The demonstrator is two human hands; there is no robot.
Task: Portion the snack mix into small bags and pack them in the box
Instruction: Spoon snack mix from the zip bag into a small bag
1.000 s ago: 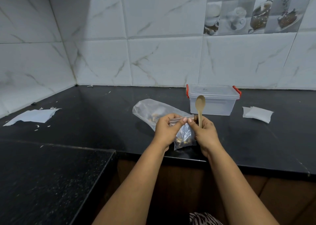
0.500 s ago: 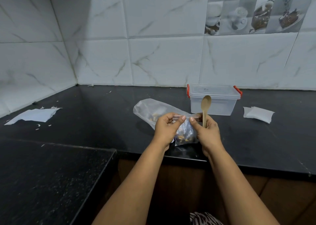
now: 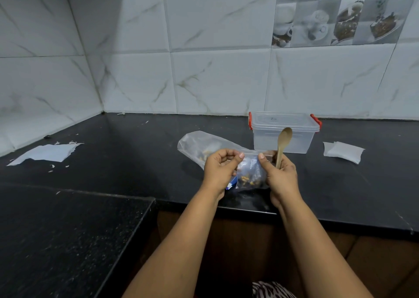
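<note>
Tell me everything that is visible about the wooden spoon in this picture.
The wooden spoon is light tan, plain, and looks like one piece of wood, with an oval bowl and a slim handle. It stands nearly upright, bowl on top, leaning a little to the right. The right hand holds its lower handle, while its thumb and the left hand pinch the top of a small bag. In the picture the spoon's bowl overlaps the clear box behind it. The handle's end is hidden in the grip.
</note>
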